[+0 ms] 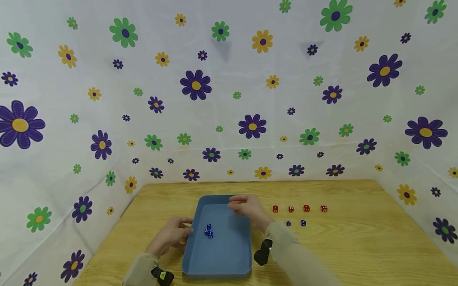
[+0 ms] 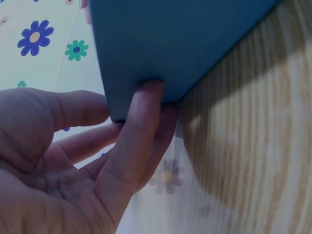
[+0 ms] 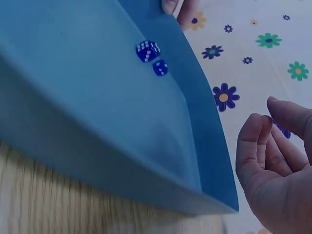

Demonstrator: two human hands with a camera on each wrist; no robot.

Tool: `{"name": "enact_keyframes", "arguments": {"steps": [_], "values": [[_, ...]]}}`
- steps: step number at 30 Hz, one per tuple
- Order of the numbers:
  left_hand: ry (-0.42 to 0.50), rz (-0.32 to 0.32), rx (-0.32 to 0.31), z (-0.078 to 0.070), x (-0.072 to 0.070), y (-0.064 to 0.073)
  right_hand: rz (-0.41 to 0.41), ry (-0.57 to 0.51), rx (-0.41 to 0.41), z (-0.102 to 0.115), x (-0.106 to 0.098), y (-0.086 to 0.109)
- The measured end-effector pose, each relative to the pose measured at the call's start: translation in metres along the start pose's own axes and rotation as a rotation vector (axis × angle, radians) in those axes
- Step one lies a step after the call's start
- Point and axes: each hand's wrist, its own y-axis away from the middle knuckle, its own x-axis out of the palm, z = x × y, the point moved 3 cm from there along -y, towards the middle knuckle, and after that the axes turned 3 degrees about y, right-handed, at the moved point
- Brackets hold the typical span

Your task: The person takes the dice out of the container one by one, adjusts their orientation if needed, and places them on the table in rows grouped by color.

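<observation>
A blue tray (image 1: 229, 254) lies lengthwise on the table. At its left wall is my left hand (image 1: 172, 235); in the left wrist view the thumb meets the rim and other fingers press the outer wall. Several blue dice (image 1: 210, 234) are grouped in the tray's left half, and two of them show clearly in the right wrist view. Above the tray's far right corner hovers my right hand (image 1: 247, 206), its fingers loosely bent with a gap to the thumb. Nothing shows between those fingers (image 3: 249, 141).
Right of the tray, several red dice (image 1: 306, 208) stand in a spaced row. Two more blue dice, one at the left (image 1: 288, 223) and one at the right (image 1: 303, 223), sit nearer than that row. A flower-printed white curtain (image 1: 229, 107) bounds the wooden table (image 1: 358, 246).
</observation>
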Motion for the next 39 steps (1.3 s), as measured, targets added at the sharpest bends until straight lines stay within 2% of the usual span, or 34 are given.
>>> {"name": "enact_keyframes", "arguments": {"steps": [10, 18, 24, 31, 39], "values": [[-0.003, 0.006, -0.004, 0.001, 0.000, -0.001, 0.030, -0.011, -0.002, -0.006, 0.030, -0.004], [0.007, 0.016, -0.015, 0.005, 0.001, -0.003, 0.032, 0.069, 0.005, -0.022, 0.048, -0.011], [0.004, 0.008, -0.012, 0.005, 0.000, -0.006, 0.092, 0.126, 0.006, -0.026, 0.059, -0.013], [0.005, 0.010, -0.016, 0.005, 0.000, -0.006, 0.111, 0.330, -0.055, -0.025, 0.067, -0.012], [0.016, 0.013, -0.013, 0.006, 0.000, -0.007, 0.186, 0.482, -0.057, -0.024, 0.070, -0.011]]}}
